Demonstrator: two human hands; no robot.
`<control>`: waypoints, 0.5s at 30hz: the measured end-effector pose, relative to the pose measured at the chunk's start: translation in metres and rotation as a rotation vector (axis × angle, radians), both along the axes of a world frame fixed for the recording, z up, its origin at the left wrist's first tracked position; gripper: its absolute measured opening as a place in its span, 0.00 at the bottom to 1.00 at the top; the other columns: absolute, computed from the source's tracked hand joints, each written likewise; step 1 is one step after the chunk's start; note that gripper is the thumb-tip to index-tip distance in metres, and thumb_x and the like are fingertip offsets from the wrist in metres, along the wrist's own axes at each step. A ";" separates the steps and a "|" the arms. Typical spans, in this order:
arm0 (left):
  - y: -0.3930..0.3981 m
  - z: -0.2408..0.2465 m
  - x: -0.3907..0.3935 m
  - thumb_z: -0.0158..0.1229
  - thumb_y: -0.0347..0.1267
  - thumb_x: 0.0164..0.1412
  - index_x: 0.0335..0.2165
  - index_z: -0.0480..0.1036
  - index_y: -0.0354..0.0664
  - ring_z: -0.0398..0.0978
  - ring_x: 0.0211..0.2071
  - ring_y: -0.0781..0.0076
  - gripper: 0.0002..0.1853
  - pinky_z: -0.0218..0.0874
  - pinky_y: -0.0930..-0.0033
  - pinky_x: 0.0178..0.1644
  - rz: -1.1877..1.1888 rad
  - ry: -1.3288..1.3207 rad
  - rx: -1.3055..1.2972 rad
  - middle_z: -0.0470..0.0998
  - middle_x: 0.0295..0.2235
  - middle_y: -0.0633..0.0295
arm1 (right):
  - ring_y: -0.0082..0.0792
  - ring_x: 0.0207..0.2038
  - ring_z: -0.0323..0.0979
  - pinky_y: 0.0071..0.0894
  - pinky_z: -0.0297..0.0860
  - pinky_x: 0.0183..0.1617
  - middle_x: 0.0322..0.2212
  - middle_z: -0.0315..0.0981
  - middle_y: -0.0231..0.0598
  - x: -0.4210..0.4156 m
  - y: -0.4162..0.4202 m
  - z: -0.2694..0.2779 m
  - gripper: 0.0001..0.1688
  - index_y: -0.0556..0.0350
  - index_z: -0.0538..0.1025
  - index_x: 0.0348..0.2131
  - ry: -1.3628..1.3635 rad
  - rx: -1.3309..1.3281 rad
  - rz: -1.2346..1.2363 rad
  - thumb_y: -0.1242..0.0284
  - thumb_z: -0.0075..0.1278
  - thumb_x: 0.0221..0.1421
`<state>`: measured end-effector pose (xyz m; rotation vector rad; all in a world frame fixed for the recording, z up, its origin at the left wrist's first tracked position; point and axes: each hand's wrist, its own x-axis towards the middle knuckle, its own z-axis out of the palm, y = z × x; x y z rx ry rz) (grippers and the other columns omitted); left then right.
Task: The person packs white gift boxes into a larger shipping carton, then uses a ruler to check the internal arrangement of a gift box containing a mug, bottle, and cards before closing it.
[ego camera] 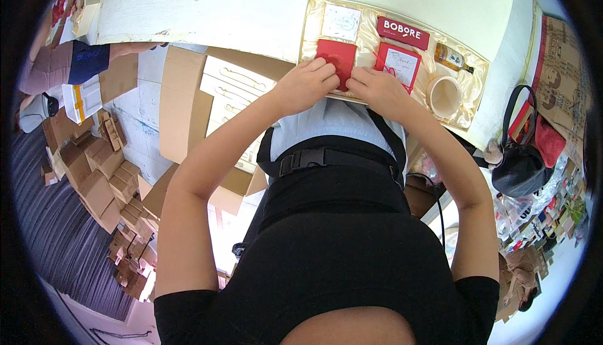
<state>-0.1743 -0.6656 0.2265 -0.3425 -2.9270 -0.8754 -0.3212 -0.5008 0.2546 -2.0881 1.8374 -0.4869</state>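
Note:
A gift box (481, 81) lined with cream satin lies open before me and holds several items. At its front left is a flat red packet (340, 53) with a dark pattern. My left hand (306, 83) grips the packet's near left part with bent fingers. On its near right edge are the fingertips of my right hand (380, 91). Behind the packet sits a white square box (341, 22). To the right are a dark red box with writing (403, 33), a red-framed card with a ribbon (399, 65), a small amber bottle (451, 57) and a cream cup (444, 96).
The white table (202, 10) extends left. Beside me stands an open carton (183, 105) of white gift boxes (235, 88). A black bag (523, 171) is at the right. Stacked cartons (99, 175) fill the far left, near another person (52, 65).

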 end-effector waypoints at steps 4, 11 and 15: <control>-0.003 0.003 -0.003 0.54 0.26 0.47 0.27 0.70 0.40 0.65 0.36 0.63 0.04 0.61 0.67 0.41 -0.011 -0.062 0.123 0.66 0.29 0.61 | 0.33 0.29 0.69 0.32 0.68 0.28 0.26 0.60 0.35 0.000 0.000 0.007 0.07 0.53 0.69 0.30 -0.070 0.000 -0.014 0.73 0.46 0.44; -0.014 0.005 -0.007 0.53 0.27 0.48 0.27 0.74 0.45 0.66 0.38 0.65 0.05 0.62 0.67 0.42 -0.100 -0.145 0.197 0.67 0.30 0.63 | 0.30 0.29 0.69 0.28 0.68 0.25 0.27 0.61 0.33 0.004 -0.009 0.014 0.09 0.49 0.70 0.31 -0.013 0.021 0.193 0.73 0.47 0.44; -0.014 0.013 -0.011 0.52 0.30 0.49 0.26 0.75 0.49 0.66 0.39 0.67 0.05 0.61 0.66 0.43 -0.147 -0.135 0.067 0.67 0.31 0.65 | 0.31 0.30 0.69 0.28 0.69 0.25 0.27 0.62 0.34 0.001 -0.008 0.002 0.07 0.49 0.71 0.29 0.041 0.060 0.188 0.74 0.47 0.44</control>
